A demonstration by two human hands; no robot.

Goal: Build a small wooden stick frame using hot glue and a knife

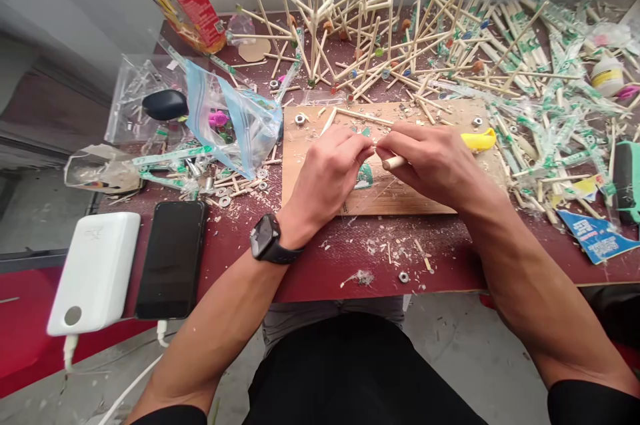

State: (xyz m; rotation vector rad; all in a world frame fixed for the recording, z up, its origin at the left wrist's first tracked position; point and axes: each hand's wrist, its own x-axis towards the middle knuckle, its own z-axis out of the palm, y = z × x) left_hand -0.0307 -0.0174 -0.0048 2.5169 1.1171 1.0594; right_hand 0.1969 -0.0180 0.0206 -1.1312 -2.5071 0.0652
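Observation:
Over the wooden board (415, 201), my left hand (333, 168) and my right hand (425, 158) meet fingertip to fingertip. The left fingers are pinched together; what lies between them is too small to make out. My right hand is closed around a short wooden stick (395, 162), whose end pokes out below the fingers. Just beyond the hands, a thin stick (364, 117) lies across the board. A yellow object (479, 140) shows beside my right hand.
Stick frames (314, 12) stand along the back. A bottle (193, 5), plastic bags (233, 118), a phone (171, 258) and a white power bank (95, 272) are on the left. Wrapped sticks (525, 32) and a blue card (595, 235) lie right. A nut (403, 276) sits near the front edge.

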